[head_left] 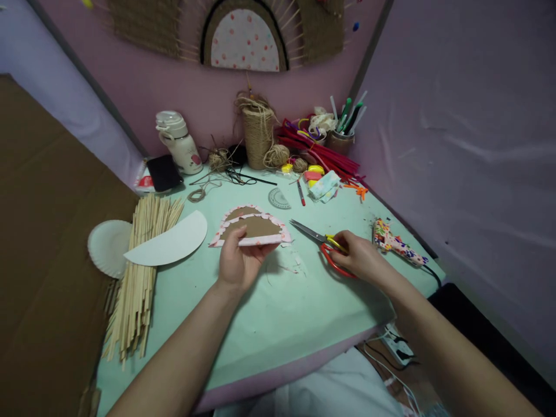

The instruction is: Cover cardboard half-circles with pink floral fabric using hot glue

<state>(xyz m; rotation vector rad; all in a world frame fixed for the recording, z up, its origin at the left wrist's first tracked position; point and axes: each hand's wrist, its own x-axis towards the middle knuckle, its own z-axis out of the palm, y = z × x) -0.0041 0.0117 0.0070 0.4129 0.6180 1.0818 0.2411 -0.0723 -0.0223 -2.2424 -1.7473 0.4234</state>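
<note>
My left hand (pixel 241 263) holds a half-round cardboard piece (pixel 258 227) by its straight lower edge, the thumb on top and the fingers beneath. Pink-and-white fabric is folded over its rim in small snipped tabs. Behind it lies another cardboard half-round (pixel 242 212) with the same edging, partly covered. My right hand (pixel 358 255) grips a pair of scissors (pixel 310 231) by the red and yellow handles. Their blades point to the upper left, toward the cardboard piece but apart from it. Small fabric scraps (pixel 296 267) lie on the table between my hands.
Thin wooden sticks (pixel 136 289), a white paper half-circle (pixel 174 240) and a paper plate (pixel 108 248) lie left. Twine (pixel 258 136), a bottle (pixel 179 142) and red pipe cleaners (pixel 321 153) stand or lie at the back. A protractor (pixel 278 198) lies mid-table; a flowered glue gun (pixel 397 243) rests right.
</note>
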